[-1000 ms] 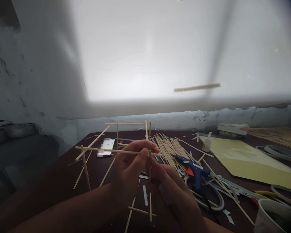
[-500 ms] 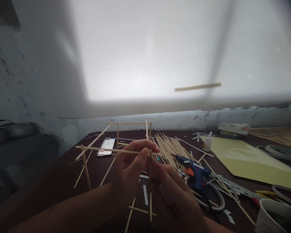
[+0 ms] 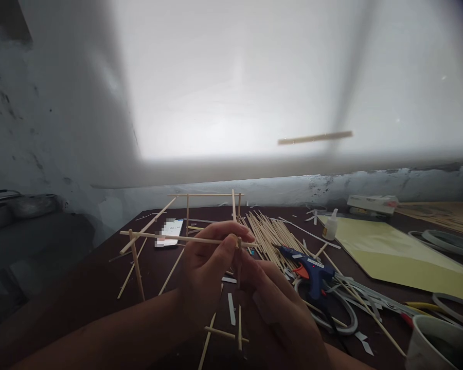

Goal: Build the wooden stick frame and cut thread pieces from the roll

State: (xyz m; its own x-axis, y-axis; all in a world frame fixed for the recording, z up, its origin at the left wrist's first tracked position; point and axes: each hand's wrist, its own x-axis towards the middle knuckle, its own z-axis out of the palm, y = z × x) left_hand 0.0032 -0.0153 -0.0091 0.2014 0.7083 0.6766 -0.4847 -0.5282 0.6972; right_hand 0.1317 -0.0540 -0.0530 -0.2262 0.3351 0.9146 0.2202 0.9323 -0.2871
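A frame of thin wooden sticks stands on the dark table, with upright posts and crossing rails. My left hand (image 3: 212,257) is closed, thumb and fingers pinching the near horizontal stick (image 3: 158,236) close to its right end. My right hand (image 3: 273,293) closes around the upright stick (image 3: 239,272) just under that joint; its fingertips are partly hidden. The two hands touch at the corner. Another upright (image 3: 136,267) supports the left end of the near rail. Below my hands, a short crosspiece (image 3: 224,334) lies across other sticks at the base.
Right of my hands lie a pile of loose sticks (image 3: 270,236), a blue hot glue gun (image 3: 314,275), tape rolls (image 3: 351,324) and a small glue bottle (image 3: 331,227). Yellow sheets (image 3: 374,246) and a white cup (image 3: 420,339) are farther right. A phone (image 3: 173,234) lies behind the frame.
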